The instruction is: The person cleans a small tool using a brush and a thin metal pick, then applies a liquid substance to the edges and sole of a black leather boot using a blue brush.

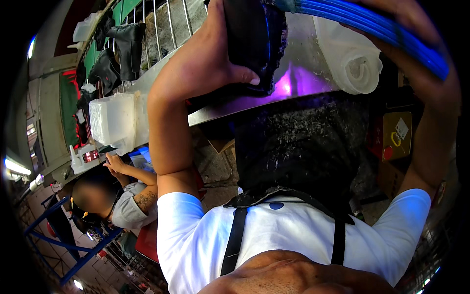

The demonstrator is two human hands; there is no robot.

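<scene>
My left hand (pixel 208 68) is closed around a black leather boot piece (pixel 249 41) at the top middle, its thumb pressed near the lower edge. Rough, fuzzy trim runs down the right side of the piece, and its upper end is cut off by the frame. At the top right my right hand (pixel 413 17) grips a long, ridged blue thing (pixel 372 22) like a bundle of strips. That thing slants down to the right, its left end close to the boot piece. I cannot make out its exact kind.
Under my hands lies a metal table (pixel 215 111) with a purple glare. A translucent plastic container (pixel 350 61) is at right, a clear plastic box (pixel 111 120) at left. Black boots (pixel 128 51) stand along a wire rack (pixel 155 29). A co-worker (pixel 132 206) sits at left.
</scene>
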